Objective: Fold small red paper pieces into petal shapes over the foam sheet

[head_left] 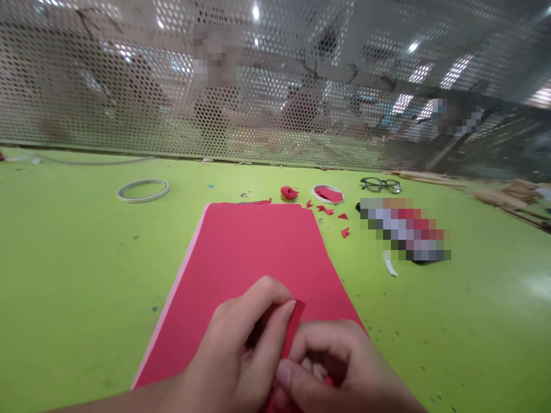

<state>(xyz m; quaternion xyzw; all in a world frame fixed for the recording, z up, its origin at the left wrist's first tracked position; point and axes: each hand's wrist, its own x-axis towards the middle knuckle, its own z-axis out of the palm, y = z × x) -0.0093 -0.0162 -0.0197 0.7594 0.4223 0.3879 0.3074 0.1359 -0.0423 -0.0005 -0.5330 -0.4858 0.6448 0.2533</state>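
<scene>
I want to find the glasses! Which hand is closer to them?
Right. The right hand is low in the picture, below and left of the glasses. The left hand sits farther left. Both pinch a small red paper piece, well short of them.

The table [64, 275] is bright lime green, speckled near the right with tiny dark flecks. On it lies a large sheet of paper [253, 252] in deep pinkish red, with a pale pink strip showing along its left edge. The small folded piece [293, 327] pinched between the left hand [235, 350] and right hand [340, 367] is the same red. Farther off, the pleated paper rosette [289, 193] and the scattered triangular scraps [336, 217] are red too. The tape ring [143, 190] on the far left is off-white. The glasses [380, 184] have dark frames. The screen [107, 86] behind is silvery grey, patterned all over with small round holes.
</scene>
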